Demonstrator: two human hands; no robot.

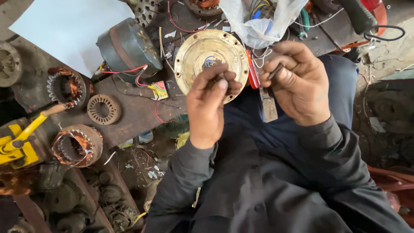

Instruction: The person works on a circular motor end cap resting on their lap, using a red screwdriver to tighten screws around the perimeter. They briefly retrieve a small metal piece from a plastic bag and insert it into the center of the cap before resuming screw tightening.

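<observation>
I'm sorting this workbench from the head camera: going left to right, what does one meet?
Yellow tool → copper-wound stator → bare stator ring → grey motor housing → round brass-coloured motor cover → left hand → right hand, pinching a thin dark piece too small to identify.

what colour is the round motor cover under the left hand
Dull brassy gold, in the head view: round motor cover.

two hands (211, 101), three wound stators (66, 86), one round cover (196, 54).

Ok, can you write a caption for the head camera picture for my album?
Left hand on a round brass-coloured metal motor cover, right hand pinching a small dark part.
</observation>
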